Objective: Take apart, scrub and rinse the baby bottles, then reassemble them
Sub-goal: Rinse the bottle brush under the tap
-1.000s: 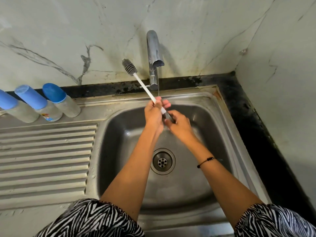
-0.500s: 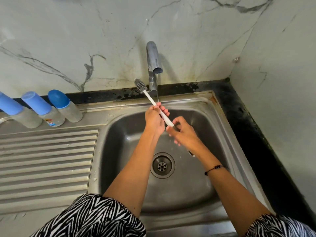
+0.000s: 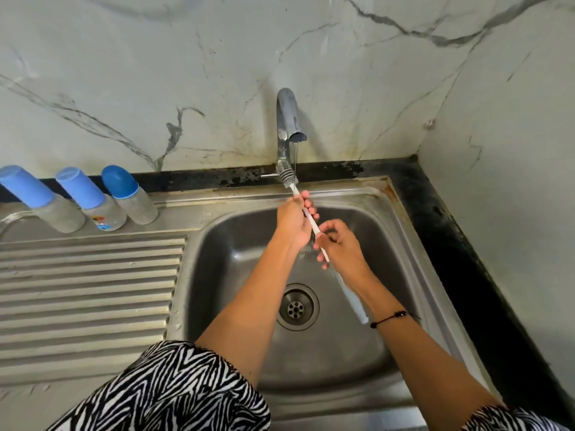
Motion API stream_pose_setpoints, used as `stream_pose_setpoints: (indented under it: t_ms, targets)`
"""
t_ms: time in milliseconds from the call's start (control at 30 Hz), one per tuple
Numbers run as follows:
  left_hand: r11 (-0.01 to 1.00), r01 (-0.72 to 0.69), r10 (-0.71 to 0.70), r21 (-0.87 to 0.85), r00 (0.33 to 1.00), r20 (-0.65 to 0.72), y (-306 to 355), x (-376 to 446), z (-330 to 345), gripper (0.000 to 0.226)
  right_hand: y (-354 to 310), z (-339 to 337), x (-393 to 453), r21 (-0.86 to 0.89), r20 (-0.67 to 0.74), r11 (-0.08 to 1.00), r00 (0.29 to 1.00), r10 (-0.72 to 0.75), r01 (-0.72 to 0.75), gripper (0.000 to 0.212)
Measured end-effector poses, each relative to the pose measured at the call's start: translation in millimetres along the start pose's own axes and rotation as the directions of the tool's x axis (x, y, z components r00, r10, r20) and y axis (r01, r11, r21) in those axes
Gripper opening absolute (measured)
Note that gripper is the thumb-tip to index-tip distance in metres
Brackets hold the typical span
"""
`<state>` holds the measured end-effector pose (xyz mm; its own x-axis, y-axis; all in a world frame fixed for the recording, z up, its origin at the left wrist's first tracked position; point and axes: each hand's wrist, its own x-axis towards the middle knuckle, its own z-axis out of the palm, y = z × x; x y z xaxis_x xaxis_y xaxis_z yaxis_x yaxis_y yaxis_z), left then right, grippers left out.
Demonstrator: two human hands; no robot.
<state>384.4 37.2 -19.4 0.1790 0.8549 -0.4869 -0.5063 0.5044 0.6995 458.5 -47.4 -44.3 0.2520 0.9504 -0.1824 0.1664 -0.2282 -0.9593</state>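
Head view: the only view, looking down into the sink [image 3: 404, 244].
Left hand [image 3: 292, 220]: fingers curled round the upper handle of the brush [image 3: 306, 213], just under the bristle head.
Right hand [image 3: 340, 247]: fingers curled round the same handle lower down; white end pokes out beside the wrist.
Brush: slanted, bristles up near the tap [image 3: 287, 119], touching or just beside the thin stream; cannot tell which.
Step in hand: likely rinsing the brush before scrubbing.
Doing it well: keep bristles under the stream, roll the handle between both hands, hold it over the basin so drips fall in.
Bottles [image 3: 102, 200]: three, capped in blue, standing on the steel worktop [image 3: 93, 290] left of the basin, well apart from both hands, in a row and touching or nearly so.
Bottle contents: cloudy walls, nothing clearly inside; cannot tell.
Sink contents: only a film of water running to the drain [image 3: 297, 307].
Progress: bottles not yet taken apart.
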Motion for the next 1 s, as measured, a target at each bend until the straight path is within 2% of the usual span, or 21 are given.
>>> stream_pose_setpoints:
  t_ms: [100, 233, 367, 467, 567, 667, 767, 833, 900, 1000]
  targets:
    - [1.0, -0.004, 0.004, -0.026, 1.0, 0.011, 9, 4, -3, 0.032, 0, -1, -2, 0.062, -0.028, 0.997, 0.998, 0.055, -0.053, 0.013]
    - [0.998, 0.003, -0.001, -0.06, 1.0, 0.025, 10, 4, -7, 0.026, 5, 1, -4, 0.129, 0.015, 0.985, 0.994, 0.11, -0.111, 0.014]
    - [0.997, -0.024, 0.027, -0.072, 0.999, 0.041, 15, 10, -9, 0.02, 12, 2, -9, 0.02, 0.056, 0.999, 0.998, 0.04, -0.041, 0.007]
    - [0.998, -0.051, 0.049, 0.032, 0.997, 0.068, 20, 12, -8, 0.017, 18, 4, -7, -0.084, -0.044, 0.996, 0.999, 0.008, -0.012, 0.011]
    - [0.994, -0.057, 0.052, 0.088, 0.997, 0.06, 20, 12, -7, 0.016, 19, 5, -3, -0.161, -0.134, 0.985, 0.99, 0.032, -0.054, 0.015]
    - [0.994, -0.079, 0.076, 0.081, 0.996, 0.042, 24, 13, -6, 0.019, 18, 8, -5, 0.021, -0.103, 0.991, 0.986, 0.13, -0.129, 0.026]
    - [0.993, -0.079, 0.069, 0.083, 0.991, 0.113, 27, 10, -4, 0.02, 17, 11, -9, 0.223, 0.066, 0.935, 0.961, 0.269, -0.277, 0.034]
    - [0.998, -0.047, 0.041, 0.04, 0.989, 0.139, 28, 8, -2, 0.019, 17, 11, -10, 0.282, 0.145, 0.895, 0.938, 0.315, -0.345, 0.035]
    - [0.999, -0.042, 0.042, -0.011, 0.994, 0.104, 30, 9, -1, 0.018, 19, 13, -11, 0.26, 0.138, 0.925, 0.959, 0.247, -0.276, 0.027]
    - [0.994, -0.109, 0.108, 0.021, 0.994, 0.012, 31, 11, 2, 0.017, 31, 17, -7, 0.028, -0.003, 0.999, 1.0, 0.019, -0.019, 0.014]
